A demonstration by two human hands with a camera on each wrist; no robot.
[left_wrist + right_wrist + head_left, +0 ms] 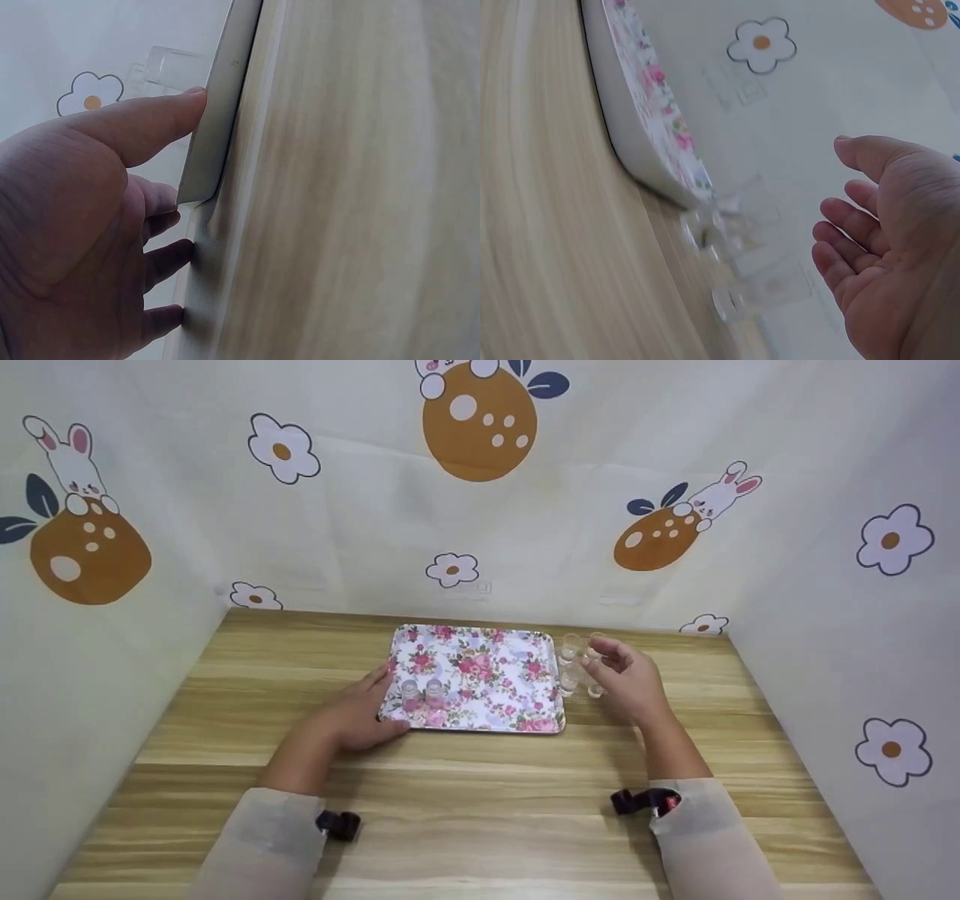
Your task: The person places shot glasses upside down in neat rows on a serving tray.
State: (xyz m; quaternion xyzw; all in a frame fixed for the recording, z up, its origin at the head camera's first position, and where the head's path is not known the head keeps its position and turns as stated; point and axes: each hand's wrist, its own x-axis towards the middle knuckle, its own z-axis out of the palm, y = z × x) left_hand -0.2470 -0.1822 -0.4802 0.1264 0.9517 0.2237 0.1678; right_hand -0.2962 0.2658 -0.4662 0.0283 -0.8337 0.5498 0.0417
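Note:
A white tray with a pink rose print (pixel 480 701) lies on the table. My left hand (pixel 365 712) rests at its near left corner. In the left wrist view the thumb (pixel 169 120) touches the tray's side, and the other fingers lie along the corner. Two small clear glasses (pixel 422 694) stand on the tray's near left part. Beside the tray's right edge stand several more small clear glasses (pixel 568 679), partly behind my right hand (pixel 628 679). That hand hovers over them with fingers bent loosely. The right wrist view shows it apart from the blurred glasses (pixel 776 289), holding nothing.
The wood-grain table (pixel 480 810) meets a cream cloth (pixel 360 510) printed with rabbits, oranges and flowers at the back and both sides. A dark strap-mounted device (pixel 341 825) sits on each sleeve.

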